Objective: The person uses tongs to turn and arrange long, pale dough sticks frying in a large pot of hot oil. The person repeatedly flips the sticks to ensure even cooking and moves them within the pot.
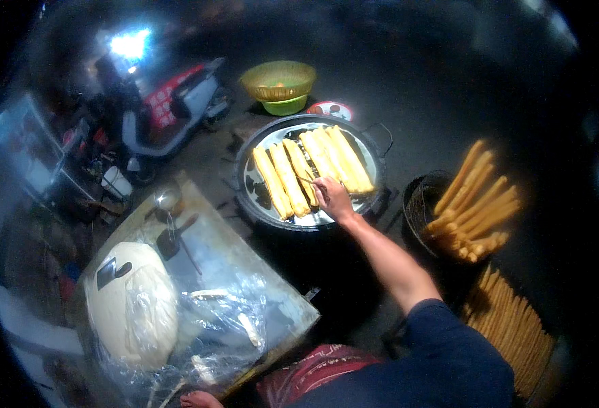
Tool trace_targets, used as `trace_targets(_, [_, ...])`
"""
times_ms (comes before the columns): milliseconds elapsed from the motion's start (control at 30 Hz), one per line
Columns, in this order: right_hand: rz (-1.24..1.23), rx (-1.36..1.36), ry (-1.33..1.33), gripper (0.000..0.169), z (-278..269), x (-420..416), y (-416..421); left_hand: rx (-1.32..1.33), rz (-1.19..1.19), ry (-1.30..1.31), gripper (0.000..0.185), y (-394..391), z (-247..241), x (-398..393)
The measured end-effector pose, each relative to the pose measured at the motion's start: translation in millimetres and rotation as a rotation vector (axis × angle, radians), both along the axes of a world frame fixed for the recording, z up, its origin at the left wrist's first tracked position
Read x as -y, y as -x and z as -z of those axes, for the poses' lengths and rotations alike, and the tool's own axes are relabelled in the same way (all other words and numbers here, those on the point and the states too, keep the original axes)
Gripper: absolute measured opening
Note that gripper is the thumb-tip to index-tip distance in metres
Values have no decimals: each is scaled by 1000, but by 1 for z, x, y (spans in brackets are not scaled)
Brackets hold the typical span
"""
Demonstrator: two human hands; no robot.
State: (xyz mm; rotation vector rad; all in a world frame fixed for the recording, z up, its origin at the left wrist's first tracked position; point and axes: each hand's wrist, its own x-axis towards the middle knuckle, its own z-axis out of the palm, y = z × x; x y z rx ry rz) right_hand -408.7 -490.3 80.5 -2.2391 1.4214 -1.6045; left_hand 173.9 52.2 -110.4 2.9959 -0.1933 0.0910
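Observation:
My right hand (332, 198) reaches over a wide round pan (243, 196) and grips a thin stick-like utensil (305, 180), whose full length cannot be made out. In the pan, long golden fried dough sticks (274, 181) lie side by side in oil, some just left of my hand, others (337, 158) beyond it. At the bottom edge, part of my left hand (200, 399) shows beside the worktable (279, 290); whether it holds anything cannot be told. On the table, a large slab of pale dough (126, 301) lies partly under clear plastic film, with small dough pieces (249, 329) to its right.
A wire basket (414, 209) of upright fried dough sticks (475, 199) stands right of the pan, with many more sticks (513, 326) stacked below it. Beyond the pan are a yellow basket (279, 81) on a green basin and a plate (331, 108). A scooter (172, 112) stands upper left.

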Motion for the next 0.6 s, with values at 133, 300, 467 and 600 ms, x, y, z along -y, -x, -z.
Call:
trace_targets(133, [41,194,-25,10,11,12,-3,-8,-33,97,57,-1,-18,3])
trace_targets(300, [13,536,-247,12,11,7,-20,-141,-62,115,55,27,-46,20])
trace_targets(467, [42,514,-255,14,16,17,-29,221,21,75,49,-53,38,-4])
trace_targets(600, [32,117,-120,13,20,0,-30,31,-90,172,48,-29,40,5])
